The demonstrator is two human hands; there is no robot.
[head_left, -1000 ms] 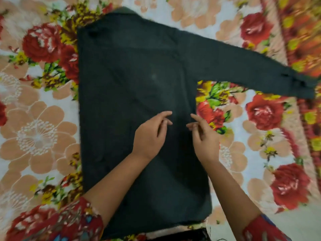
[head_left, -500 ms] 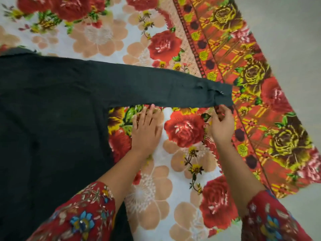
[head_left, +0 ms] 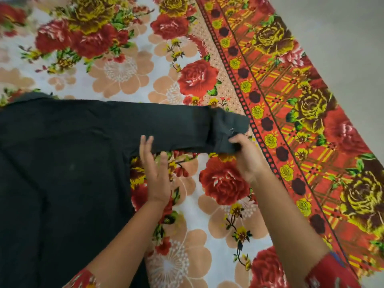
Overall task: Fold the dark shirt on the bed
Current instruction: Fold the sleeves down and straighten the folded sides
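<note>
The shirt was dark and plain, flat on the bed left of my hands. Its sleeve ran rightward. My left hand was spread, fingertips touching the sleeve; my right hand gripped the cuff.

Dark shirt on floral bedsheet, sleeve cuff in the right grip

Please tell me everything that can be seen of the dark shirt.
The dark shirt is near-black, matte cloth, lying flat on the flowered bedsheet, its body at the left and cut by the frame. One long sleeve stretches right; the right hand grips its bunched cuff end. The left hand, fingers straight, overlaps the sleeve's lower edge.
</note>
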